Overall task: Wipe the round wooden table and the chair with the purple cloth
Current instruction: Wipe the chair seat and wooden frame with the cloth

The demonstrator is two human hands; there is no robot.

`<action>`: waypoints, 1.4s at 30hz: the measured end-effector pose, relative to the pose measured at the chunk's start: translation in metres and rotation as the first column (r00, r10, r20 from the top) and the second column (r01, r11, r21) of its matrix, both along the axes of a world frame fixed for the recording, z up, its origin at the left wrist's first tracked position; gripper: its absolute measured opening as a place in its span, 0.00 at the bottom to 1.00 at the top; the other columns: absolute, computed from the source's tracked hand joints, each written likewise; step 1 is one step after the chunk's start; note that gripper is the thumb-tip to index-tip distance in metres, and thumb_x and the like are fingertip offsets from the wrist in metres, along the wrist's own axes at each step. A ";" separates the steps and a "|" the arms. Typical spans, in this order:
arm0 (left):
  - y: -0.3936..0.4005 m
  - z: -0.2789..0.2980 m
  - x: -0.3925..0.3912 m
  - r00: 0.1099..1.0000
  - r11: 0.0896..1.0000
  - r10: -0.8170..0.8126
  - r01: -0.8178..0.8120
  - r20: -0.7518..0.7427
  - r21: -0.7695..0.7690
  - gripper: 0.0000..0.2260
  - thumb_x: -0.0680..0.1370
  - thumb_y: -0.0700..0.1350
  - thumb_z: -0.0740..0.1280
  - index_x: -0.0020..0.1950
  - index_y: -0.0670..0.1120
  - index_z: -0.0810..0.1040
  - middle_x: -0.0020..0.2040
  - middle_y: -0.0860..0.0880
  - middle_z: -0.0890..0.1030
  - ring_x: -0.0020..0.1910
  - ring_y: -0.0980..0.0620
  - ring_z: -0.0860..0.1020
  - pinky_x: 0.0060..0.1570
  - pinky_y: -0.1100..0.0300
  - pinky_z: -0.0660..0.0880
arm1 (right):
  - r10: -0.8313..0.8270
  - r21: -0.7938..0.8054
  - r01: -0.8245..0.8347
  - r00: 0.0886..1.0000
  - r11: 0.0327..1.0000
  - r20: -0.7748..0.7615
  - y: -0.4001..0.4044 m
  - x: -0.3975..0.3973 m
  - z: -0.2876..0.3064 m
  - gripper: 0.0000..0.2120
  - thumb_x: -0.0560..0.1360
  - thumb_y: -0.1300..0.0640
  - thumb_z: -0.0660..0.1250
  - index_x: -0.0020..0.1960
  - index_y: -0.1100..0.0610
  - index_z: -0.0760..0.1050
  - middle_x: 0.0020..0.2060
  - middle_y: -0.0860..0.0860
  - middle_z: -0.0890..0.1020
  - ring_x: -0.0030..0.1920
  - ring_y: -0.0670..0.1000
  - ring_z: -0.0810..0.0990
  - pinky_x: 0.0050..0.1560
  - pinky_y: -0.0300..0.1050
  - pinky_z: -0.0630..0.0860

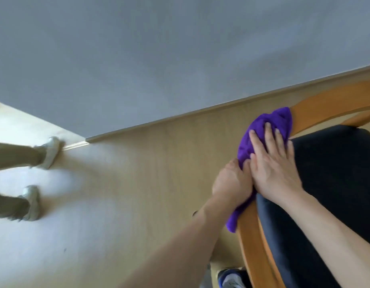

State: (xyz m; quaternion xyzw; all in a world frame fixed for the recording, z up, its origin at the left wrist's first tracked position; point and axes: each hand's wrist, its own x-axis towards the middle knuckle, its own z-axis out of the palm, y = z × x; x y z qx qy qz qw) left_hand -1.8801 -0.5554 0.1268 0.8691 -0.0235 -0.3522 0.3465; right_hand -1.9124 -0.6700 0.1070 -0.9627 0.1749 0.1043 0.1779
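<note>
Pale floor: light wood-grain laminate floor (121, 183) fills the lower left and middle, washed bright by glare toward the left edge.
Bystander: two legs in olive trousers (11, 156) with light, worn shoes (50, 152) enter from the left edge and stand on the floor, blurred.
Wall: flat grey-blue wall (159, 48) covers the upper part, and a thin wooden skirting strip (200, 110) runs along its foot, rising toward the right edge.
Left hand: left hand (232, 181) lies at the left edge of the chair frame with its fingers curled round the lower part of the cloth, gripping it; the bare forearm reaches in from the bottom middle.
Cloth: crumpled purple microfibre cloth (265, 121) is draped along the curved left rim of the chair frame, its upper end bunched at the far corner of the frame and its lower end hanging over the outer edge below the left hand.
Right hand: right hand (273, 161) lies flat on the cloth with straight, spread fingers, pressing it against the frame, just beside the left hand and touching it.
Chair: orange-brown wooden chair with a curved frame (248, 235) and a black padded seat (329, 173) fills the lower right.
Shoe: blue and grey shoe (230, 277) shows at the bottom edge beside the frame, partly hidden.
</note>
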 end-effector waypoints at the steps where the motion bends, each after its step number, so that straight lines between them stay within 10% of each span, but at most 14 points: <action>1: 0.006 0.001 -0.005 1.000 1.000 0.008 -0.008 -0.010 -0.003 0.19 0.86 0.55 0.55 0.58 0.41 0.76 0.58 0.35 0.81 0.58 0.34 0.78 0.55 0.47 0.73 | 0.011 0.010 -0.011 1.000 1.000 -0.007 0.004 -0.004 0.001 0.30 0.84 0.50 0.49 0.84 0.50 0.45 0.83 0.54 0.40 0.83 0.57 0.41 0.80 0.61 0.41; 25: -0.018 -0.020 0.024 0.998 0.985 0.049 -0.053 -0.033 -0.165 0.17 0.86 0.55 0.53 0.51 0.45 0.74 0.51 0.42 0.82 0.48 0.42 0.77 0.48 0.53 0.69 | -0.113 -0.093 0.117 0.992 0.989 0.050 -0.009 0.023 -0.012 0.29 0.85 0.50 0.46 0.84 0.50 0.44 0.83 0.53 0.42 0.83 0.57 0.40 0.81 0.62 0.42; 42: 0.051 0.039 -0.136 0.834 0.796 0.526 -0.552 -0.169 -0.247 0.19 0.86 0.55 0.56 0.59 0.45 0.82 0.52 0.46 0.86 0.54 0.50 0.84 0.58 0.52 0.80 | 0.076 0.322 -0.075 0.997 0.944 0.007 0.068 -0.096 0.039 0.28 0.86 0.48 0.45 0.84 0.47 0.40 0.83 0.51 0.41 0.83 0.53 0.41 0.80 0.60 0.38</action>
